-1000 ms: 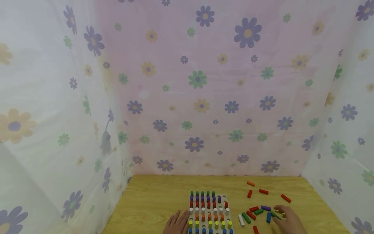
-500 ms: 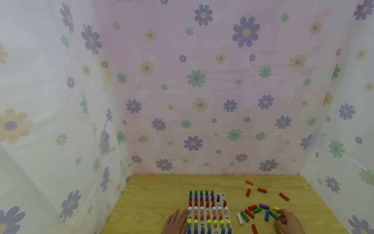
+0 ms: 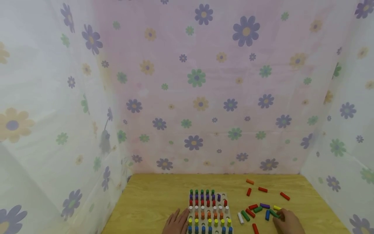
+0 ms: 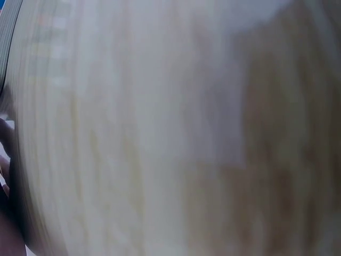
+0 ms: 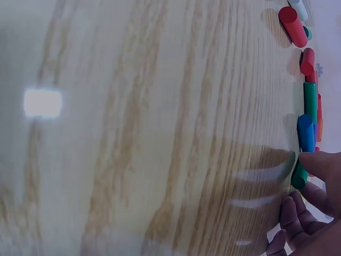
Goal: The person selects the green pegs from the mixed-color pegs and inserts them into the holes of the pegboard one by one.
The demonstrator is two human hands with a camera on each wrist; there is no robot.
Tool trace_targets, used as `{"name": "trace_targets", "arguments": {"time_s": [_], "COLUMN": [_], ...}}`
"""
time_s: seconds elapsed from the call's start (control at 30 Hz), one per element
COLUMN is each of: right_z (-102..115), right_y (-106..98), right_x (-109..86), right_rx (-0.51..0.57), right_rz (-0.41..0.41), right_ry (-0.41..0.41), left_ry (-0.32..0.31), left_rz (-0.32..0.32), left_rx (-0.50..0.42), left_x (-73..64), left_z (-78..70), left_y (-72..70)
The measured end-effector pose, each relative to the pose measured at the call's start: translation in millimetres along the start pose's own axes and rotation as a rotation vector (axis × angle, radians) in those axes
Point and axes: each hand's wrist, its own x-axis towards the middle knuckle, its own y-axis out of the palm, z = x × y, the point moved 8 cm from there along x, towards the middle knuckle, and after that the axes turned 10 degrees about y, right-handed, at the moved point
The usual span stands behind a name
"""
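My left hand (image 3: 176,222) lies flat on the table, its fingers extended along the left edge of a pale pegboard (image 3: 229,214). Rows of green, purple, red, white, orange, yellow and blue pegs stand in the board, with some holes bare. To the right, my right hand (image 3: 290,222) pinches the near end of a green peg (image 5: 300,175) between thumb and finger. That peg lies low over the wood. A blue peg (image 3: 267,215) is just left of it, and a yellow peg (image 3: 277,208) just beyond. The left wrist view shows mainly blurred tabletop.
Loose pegs lie around the right half of the table (image 3: 155,191): a white peg (image 3: 240,218), a purple peg (image 3: 265,205), an orange peg (image 3: 249,181), and several red and green ones. Flower-printed sheets (image 3: 198,113) close in the back and both sides.
My right hand has drawn its fingers in around the green peg. The yellow peg has shifted from among the fingers to a spot farther back and left. My left hand stays put.
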Motion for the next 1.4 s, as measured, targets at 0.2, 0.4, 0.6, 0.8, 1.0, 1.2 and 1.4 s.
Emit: {"name": "trace_targets", "arguments": {"time_s": [0.2, 0.4, 0.6, 0.8, 1.0, 1.2, 1.4], "right_z": [-3, -8, -17, -17, -7, 29, 54], "right_y": [2, 7, 12, 7, -8, -33, -36], "right_x": [4.0, 4.7, -1.2, -4.8, -13.6, -22.3, -30.0], "right_rx": [-0.032, -0.019, 0.024, 0.054, 0.07, 0.017, 0.069], "right_rz": [0.005, 0.017, 0.04, 0.055, 0.094, 0.026, 0.059], "right_ry": [0.019, 0.053, 0.076, 0.077, 0.052, -0.136, -0.269], "left_ry": [0.012, 0.014, 0.006, 0.018, 0.031, -0.001, -0.018], "left_rz": [-0.029, -0.011, 0.005, -0.035, -0.03, 0.012, 0.04], "left_rx": [0.009, 0.007, -0.029, 0.015, 0.026, 0.007, -0.015], "left_x": [-1.6, -1.9, -5.9, -4.8, -2.4, -1.2, 1.0], "left_z": [1.1, 2.3, 0.2, 0.0, 0.7, -0.1, -0.5], "left_y": [3.3, 5.3, 8.4, 6.6, 6.2, 2.7, 0.8]}}
